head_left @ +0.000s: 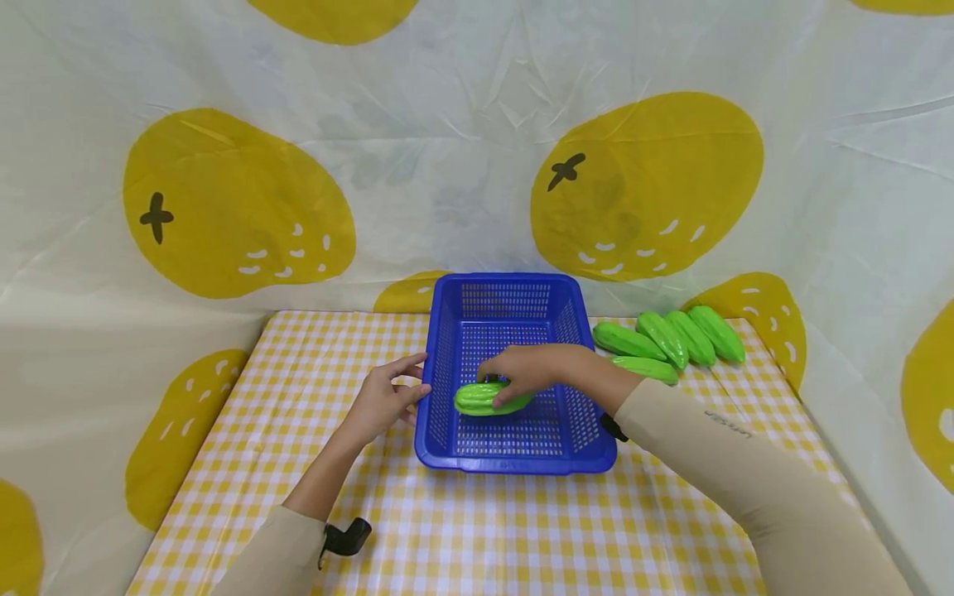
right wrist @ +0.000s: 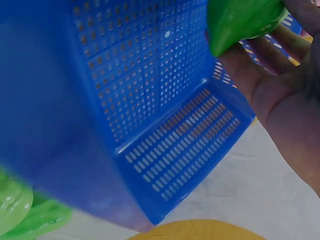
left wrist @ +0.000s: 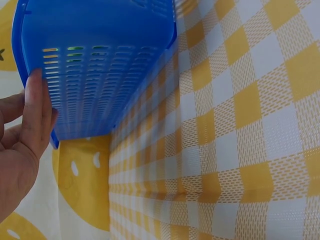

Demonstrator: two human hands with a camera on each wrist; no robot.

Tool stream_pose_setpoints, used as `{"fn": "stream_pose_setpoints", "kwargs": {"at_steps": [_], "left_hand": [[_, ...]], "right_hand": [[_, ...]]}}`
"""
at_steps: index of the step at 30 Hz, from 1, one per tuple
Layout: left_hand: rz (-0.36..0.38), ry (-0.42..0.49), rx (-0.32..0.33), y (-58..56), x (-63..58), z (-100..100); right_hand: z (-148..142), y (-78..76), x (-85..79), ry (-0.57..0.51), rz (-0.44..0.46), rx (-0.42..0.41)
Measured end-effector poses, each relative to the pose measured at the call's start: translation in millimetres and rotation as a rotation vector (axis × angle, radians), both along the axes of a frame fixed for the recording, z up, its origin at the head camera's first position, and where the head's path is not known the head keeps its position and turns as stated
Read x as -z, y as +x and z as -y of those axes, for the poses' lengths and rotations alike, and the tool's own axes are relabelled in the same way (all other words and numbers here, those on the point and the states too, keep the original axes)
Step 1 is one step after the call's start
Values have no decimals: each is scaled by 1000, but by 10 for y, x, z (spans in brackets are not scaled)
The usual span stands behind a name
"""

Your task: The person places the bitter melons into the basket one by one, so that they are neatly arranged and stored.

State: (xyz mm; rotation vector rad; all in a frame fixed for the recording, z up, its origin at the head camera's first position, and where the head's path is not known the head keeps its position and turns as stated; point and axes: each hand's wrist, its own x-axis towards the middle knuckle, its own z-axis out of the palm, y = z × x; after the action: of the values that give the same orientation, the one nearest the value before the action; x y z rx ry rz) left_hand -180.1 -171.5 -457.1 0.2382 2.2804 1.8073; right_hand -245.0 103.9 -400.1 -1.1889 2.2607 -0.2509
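A green ridged gourd lies crosswise low inside the blue basket. My right hand grips it from above, thumb on the near side and fingers on the far side. In the right wrist view, the gourd shows between the thumb and fingers, partly cut off by the frame. My left hand is at the basket's left side, its fairly straight fingers touching the rim. Seen from the left wrist, the fingertips rest against the rim and outer slotted wall.
Several more green ridged gourds lie on the table right of the basket, one partly behind my right forearm. A yellow-and-white checked cloth covers the table. Patterned fabric hangs close behind and at both sides.
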Motion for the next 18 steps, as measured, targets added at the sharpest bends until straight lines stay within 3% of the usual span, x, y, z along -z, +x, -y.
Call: {"fn": "stream_pose_setpoints", "kwargs": {"at_steps": [10, 18], "left_hand": [[2, -1, 4, 2, 2, 5], [-1, 2, -4, 6, -4, -10]], "right_hand": [[124, 9, 56, 54, 88, -27], [218, 41, 158, 103, 106, -69]]}}
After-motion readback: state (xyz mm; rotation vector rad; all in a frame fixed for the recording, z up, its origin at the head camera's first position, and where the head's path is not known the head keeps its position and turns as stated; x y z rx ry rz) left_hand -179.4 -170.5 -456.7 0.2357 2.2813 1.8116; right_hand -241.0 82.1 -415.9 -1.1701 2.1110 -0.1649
